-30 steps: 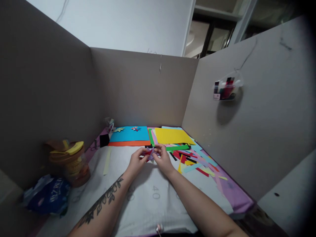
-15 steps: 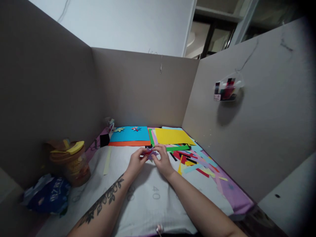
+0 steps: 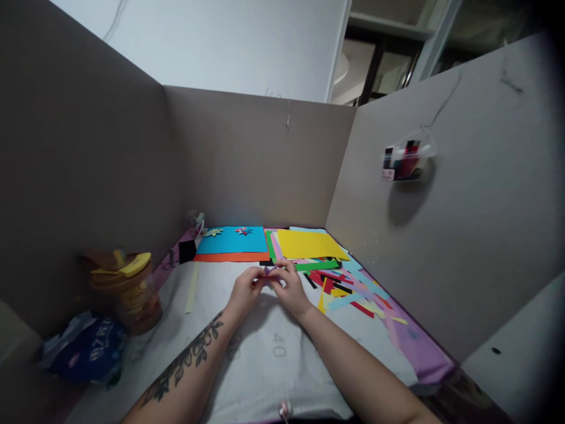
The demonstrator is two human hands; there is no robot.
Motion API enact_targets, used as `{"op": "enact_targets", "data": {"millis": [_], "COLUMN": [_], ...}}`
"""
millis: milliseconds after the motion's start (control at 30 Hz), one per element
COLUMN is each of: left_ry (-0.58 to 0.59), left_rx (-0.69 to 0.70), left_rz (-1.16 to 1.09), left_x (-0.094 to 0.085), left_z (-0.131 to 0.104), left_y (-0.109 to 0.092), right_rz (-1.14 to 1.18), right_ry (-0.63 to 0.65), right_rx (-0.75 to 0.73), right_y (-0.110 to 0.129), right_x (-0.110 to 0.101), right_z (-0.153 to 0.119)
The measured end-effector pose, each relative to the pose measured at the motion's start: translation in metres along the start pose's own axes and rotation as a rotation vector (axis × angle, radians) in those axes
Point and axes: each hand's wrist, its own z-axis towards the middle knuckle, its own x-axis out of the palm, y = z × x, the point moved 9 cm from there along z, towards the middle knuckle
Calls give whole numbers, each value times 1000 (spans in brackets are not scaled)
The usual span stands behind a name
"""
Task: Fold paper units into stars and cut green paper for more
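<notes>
Between my hands, above the white cloth (image 3: 265,365), is a small folded paper star (image 3: 267,272), purple with some red, mostly hidden by my fingers. My left hand (image 3: 246,290) pinches its left side. My right hand (image 3: 289,288) pinches the right side, thumb and index finger close to the left hand's fingertips. Behind them, a pale yellow paper star (image 3: 214,232) and a red, white and blue paper star (image 3: 243,231) lie on a blue sheet (image 3: 229,243).
Loose coloured paper strips (image 3: 348,288) spread to the right, below a yellow sheet (image 3: 311,244). A lidded brown cup (image 3: 135,294) and a blue packet (image 3: 88,347) stand at left. Grey panels surround the table; a clear box (image 3: 406,162) hangs on the right one.
My fingertips have drawn closer together over the purple and red star, so less of it shows. The arms stay nearly in place.
</notes>
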Motion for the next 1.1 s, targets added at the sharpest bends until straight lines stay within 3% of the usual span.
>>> {"op": "enact_targets", "data": {"millis": [333,500,733,1100], "left_ry": [5,-45,-24,-49], "left_rx": [38,-91,-185,-136], "left_rz": [15,-110,-163,-88], "left_x": [-1,-3,2,0], "left_z": [1,2,3,0], "left_y": [-7,6,14,10], "right_rz": [-45,-112,-211,-224], "right_ry": [-3,-85,9,33], "right_rx": [-38,-94,-177,-166], "right_y": [3,10,16,13], "right_x": [-1,-11,-2,4], "right_z": [0,-2,-2,-1]}}
